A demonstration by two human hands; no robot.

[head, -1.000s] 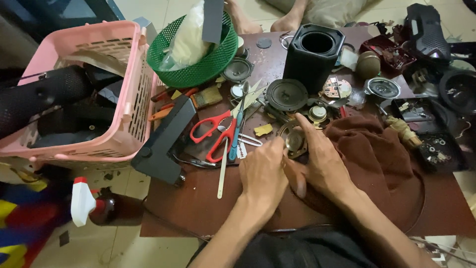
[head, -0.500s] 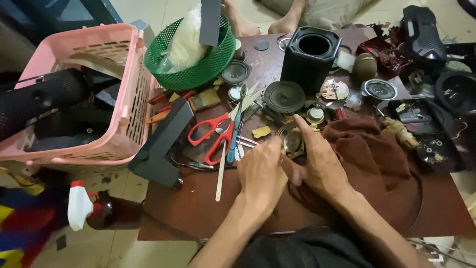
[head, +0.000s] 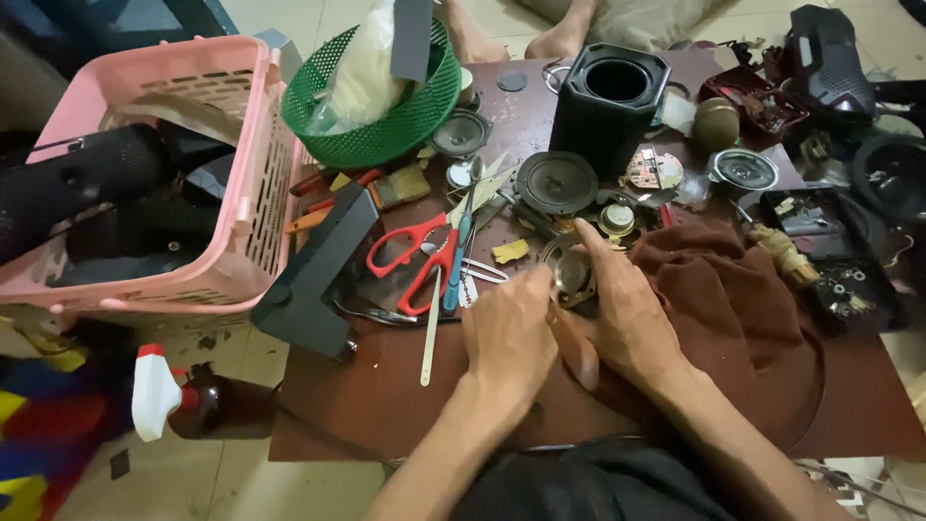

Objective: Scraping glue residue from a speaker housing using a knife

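Note:
Both hands meet at the middle of a low brown table (head: 386, 386). My left hand (head: 508, 333) curls over the left edge of a small round metal speaker driver (head: 571, 268). My right hand (head: 625, 314) lies on a brown cloth (head: 733, 309), its index finger stretched along the driver's right rim. The driver is largely hidden between the fingers. Red-handled scissors (head: 422, 257) and a blue-handled tool (head: 461, 253) lie just left of my left hand.
A pink basket (head: 253, 183) with dark parts stands left, a green mesh bowl (head: 386, 140) behind. A black speaker box (head: 610, 106), loose drivers (head: 557, 181), a black flat case (head: 318, 275), trays of small parts (head: 839, 260) and a spray bottle (head: 169, 396) surround the hands. Someone's bare feet (head: 555, 39) rest beyond the table.
The hands have stayed on the small driver with only slight finger shifts. The view has tilted a little.

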